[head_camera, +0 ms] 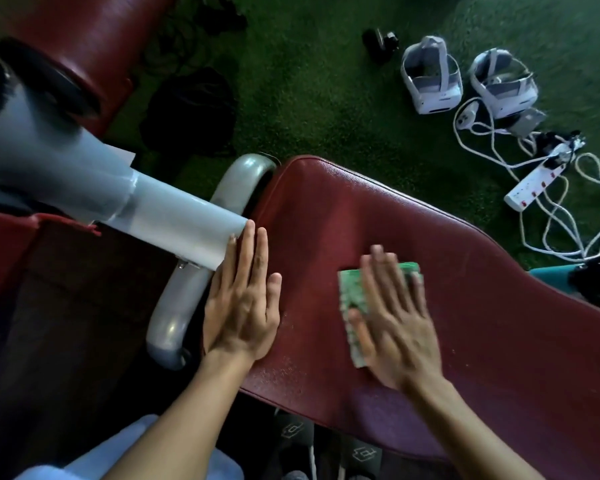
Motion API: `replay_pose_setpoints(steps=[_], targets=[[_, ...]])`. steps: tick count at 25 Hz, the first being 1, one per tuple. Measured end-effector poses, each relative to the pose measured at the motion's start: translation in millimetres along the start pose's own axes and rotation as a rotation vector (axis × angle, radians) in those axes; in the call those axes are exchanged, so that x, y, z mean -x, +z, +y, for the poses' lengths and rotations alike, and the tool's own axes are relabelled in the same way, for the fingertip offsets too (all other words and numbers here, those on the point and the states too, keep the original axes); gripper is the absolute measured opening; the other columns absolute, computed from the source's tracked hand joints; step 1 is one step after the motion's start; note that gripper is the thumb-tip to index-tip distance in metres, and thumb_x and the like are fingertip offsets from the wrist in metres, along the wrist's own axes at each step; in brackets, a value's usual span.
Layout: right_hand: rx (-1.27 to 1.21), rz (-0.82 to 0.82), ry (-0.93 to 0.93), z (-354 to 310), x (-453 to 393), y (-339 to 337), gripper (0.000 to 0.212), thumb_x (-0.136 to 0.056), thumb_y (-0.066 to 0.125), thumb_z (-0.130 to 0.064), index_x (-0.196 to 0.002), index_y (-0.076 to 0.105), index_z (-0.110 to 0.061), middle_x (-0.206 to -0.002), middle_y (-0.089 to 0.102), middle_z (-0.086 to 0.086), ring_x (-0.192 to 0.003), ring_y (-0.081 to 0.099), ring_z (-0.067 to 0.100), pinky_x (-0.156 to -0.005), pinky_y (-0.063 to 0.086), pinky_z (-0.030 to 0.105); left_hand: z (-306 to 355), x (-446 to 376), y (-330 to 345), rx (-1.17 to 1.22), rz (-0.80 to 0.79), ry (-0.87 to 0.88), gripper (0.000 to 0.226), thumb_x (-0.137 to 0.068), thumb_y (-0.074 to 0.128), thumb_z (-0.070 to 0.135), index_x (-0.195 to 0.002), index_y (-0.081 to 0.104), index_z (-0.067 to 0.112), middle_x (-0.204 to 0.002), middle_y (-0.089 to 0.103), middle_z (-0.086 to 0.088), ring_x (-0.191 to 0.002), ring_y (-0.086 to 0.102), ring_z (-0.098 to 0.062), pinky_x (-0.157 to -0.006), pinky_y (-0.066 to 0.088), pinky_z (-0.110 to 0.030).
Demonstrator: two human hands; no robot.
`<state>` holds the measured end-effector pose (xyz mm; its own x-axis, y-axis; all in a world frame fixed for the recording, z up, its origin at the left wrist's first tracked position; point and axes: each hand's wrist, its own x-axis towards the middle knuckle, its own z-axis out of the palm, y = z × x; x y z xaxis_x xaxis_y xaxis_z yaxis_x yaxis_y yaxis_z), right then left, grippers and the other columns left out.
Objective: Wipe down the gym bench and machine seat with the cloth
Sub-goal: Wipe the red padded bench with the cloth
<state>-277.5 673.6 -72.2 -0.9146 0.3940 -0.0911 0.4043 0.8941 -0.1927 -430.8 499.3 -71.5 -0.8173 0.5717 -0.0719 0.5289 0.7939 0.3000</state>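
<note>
Red bench [465, 271] carries a green cloth [350, 292]; green floor [309, 81] holds 2 headsets [430, 77].

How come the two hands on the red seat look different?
The right hand presses flat on a green cloth; the left hand lies on the bare red seat with nothing under it. The right hand is in the middle of the seat; the left hand is at the seat's edge, beside the grey metal tube. The right hand looks blurred, the left hand sharp. Both are open and flat, palms down.
</note>
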Motion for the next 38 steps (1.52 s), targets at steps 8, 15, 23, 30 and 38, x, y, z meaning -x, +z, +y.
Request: replay_pose_setpoints(steps=[8, 15, 23, 30, 38], targets=[[-0.093, 0.091, 0.083, -76, -86, 6, 0.069, -0.103, 0.031, -0.039, -0.162, 0.008, -0.011, -0.172, 0.002, 0.008, -0.159, -0.002, 0.021, -0.127, 0.009, 0.049, -3, -2, 5, -0.036, 0.020, 0.006, 0.065, -0.103, 0.032, 0.035, -0.161, 0.012, 0.014, -0.170, 0.005, -0.002, -0.156, 0.014, -0.026, -0.121, 0.028, -0.042], [-0.041, 0.077, 0.387, 21, -6, 5, 0.072, -0.099, 0.033, -0.041, -0.163, 0.008, -0.018, -0.172, 0.001, 0.002, -0.159, 0.000, 0.018, -0.125, 0.014, 0.054, 1, 0, 4, -0.039, 0.025, -0.001, 0.067, -0.103, 0.033, 0.035, -0.162, 0.007, 0.018, -0.171, 0.000, 0.002, -0.156, 0.010, -0.023, -0.122, 0.019, -0.038], [-0.076, -0.011, -0.076, -56, -1, 6, 0.074, -0.099, 0.039, -0.042, -0.162, 0.010, -0.017, -0.172, 0.004, 0.002, -0.158, 0.001, 0.016, -0.126, 0.015, 0.048, -2, 1, 4, -0.038, 0.027, 0.008, 0.066, -0.102, 0.029, 0.036, -0.162, 0.010, 0.017, -0.170, 0.002, 0.001, -0.156, 0.010, -0.023, -0.119, 0.027, -0.043], [-0.137, 0.154, 0.631, 15, -63, -3, 0.071, -0.100, 0.026, -0.043, -0.163, 0.006, -0.016, -0.172, 0.000, 0.005, -0.158, -0.003, 0.020, -0.126, 0.006, 0.054, 1, 0, 5, -0.045, 0.030, 0.008, 0.067, -0.103, 0.030, 0.035, -0.162, 0.004, 0.018, -0.171, -0.003, 0.002, -0.156, 0.007, -0.023, -0.120, 0.024, -0.044], [-0.036, -0.015, -0.021, -15, 57, 9, 0.071, -0.100, 0.038, -0.041, -0.162, 0.013, -0.019, -0.172, 0.006, 0.000, -0.158, 0.005, 0.016, -0.125, 0.019, 0.050, 1, 0, 3, -0.051, 0.044, -0.006, 0.065, -0.103, 0.027, 0.037, -0.162, 0.006, 0.017, -0.171, 0.000, 0.001, -0.157, 0.006, -0.023, -0.121, 0.021, -0.042]])
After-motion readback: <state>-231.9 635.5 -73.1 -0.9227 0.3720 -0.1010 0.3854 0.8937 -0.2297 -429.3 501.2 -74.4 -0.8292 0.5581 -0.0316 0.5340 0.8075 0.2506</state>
